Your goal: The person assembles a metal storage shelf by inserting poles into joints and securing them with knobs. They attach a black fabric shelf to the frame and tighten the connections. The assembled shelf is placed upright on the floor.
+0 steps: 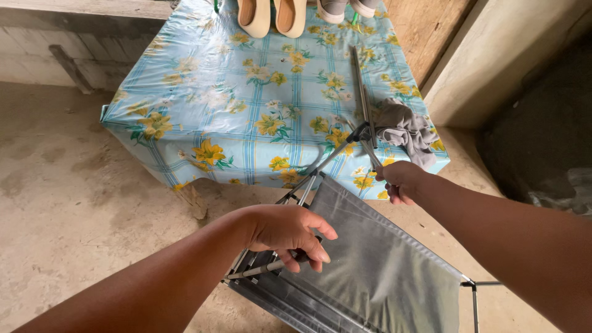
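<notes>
A folding metal frame with grey fabric panels (376, 259) stands half open on the floor in front of me. My left hand (290, 231) grips one of its lower grey rods at the near left. My right hand (399, 180) is closed around a thin upper rod (365, 98) that rises over the table. A crumpled grey cloth (407, 131) lies on the table corner just beyond my right hand.
A table covered with a blue checked cloth with yellow flowers (246, 105) stands ahead. Beige shoes (271, 15) and grey shoes (348, 7) sit at its far edge. Bare concrete floor (74, 185) lies left; a concrete wall (493, 55) is at right.
</notes>
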